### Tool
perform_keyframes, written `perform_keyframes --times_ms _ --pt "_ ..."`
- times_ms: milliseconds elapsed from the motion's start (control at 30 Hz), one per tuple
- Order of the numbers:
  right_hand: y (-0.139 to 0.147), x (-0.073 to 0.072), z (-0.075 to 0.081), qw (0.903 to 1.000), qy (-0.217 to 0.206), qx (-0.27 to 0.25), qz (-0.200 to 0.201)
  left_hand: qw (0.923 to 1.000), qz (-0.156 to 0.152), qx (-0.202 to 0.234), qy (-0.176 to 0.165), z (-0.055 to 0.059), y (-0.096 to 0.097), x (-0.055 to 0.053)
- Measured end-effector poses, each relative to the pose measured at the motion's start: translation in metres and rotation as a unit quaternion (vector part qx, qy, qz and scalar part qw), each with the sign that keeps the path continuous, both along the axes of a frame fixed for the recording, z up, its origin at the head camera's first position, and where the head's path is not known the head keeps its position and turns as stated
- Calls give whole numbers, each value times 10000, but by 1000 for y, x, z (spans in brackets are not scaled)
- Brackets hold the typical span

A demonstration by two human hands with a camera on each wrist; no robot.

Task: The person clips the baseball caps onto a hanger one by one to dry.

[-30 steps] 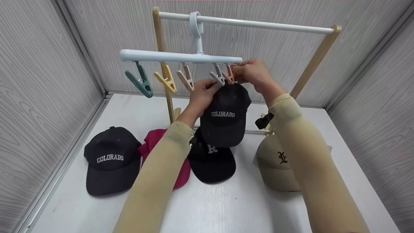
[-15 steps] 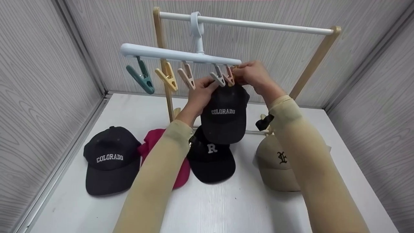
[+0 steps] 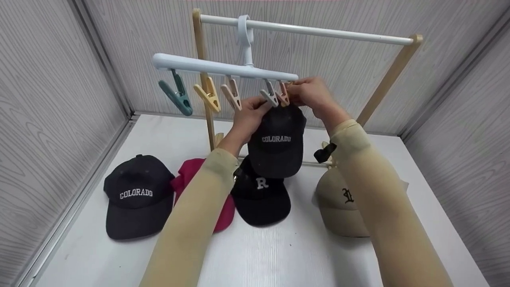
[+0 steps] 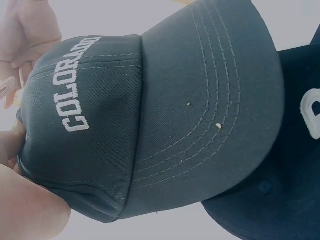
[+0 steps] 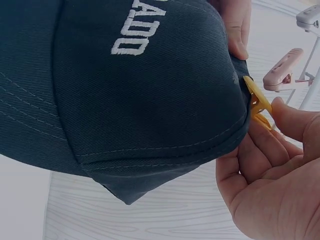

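My left hand [image 3: 248,117] grips the crown end of a dark baseball cap [image 3: 275,155] lettered COLORADO, which hangs brim down below a pale blue clip hanger [image 3: 215,67]. With my right hand [image 3: 312,95] I pinch a yellow clothespin [image 5: 258,106] at the hanger's right end. In the right wrist view, its tip meets the cap's edge, beside the fingers of the left hand. A pink clothespin [image 3: 283,95] and a grey clothespin [image 3: 269,94] dangle just left of it. The head view mostly hides the yellow clothespin behind my fingers.
The hanger hooks over the rack's white rail [image 3: 318,30]. More clothespins, including a teal clothespin [image 3: 177,95], hang at left. On the white table lie another COLORADO cap [image 3: 139,199], a magenta cap [image 3: 226,215], a black R cap [image 3: 263,207] and a beige cap [image 3: 338,217].
The hanger's left end has risen, tilting the bar down to the right. The held cap has shifted up slightly. Both hands keep their holds.
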State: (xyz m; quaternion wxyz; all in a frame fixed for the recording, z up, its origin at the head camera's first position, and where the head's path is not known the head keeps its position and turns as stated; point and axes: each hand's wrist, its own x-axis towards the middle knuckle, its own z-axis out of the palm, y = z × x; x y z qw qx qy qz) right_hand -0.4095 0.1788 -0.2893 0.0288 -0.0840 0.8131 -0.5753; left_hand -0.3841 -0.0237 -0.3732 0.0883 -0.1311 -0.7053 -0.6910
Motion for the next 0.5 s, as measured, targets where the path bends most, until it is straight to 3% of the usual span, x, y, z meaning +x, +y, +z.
perform_keyframes --times_ms 200,400,500 --pt "3 -1 -1 9998 57 203 -39 9994 272 -205 -83 1 0 1" --pt "2 -2 -3 9995 101 281 -75 9997 154 140 -124 0 0 0" --pt "2 -2 -5 9996 132 264 -30 9997 192 63 -129 -1 0 -1"
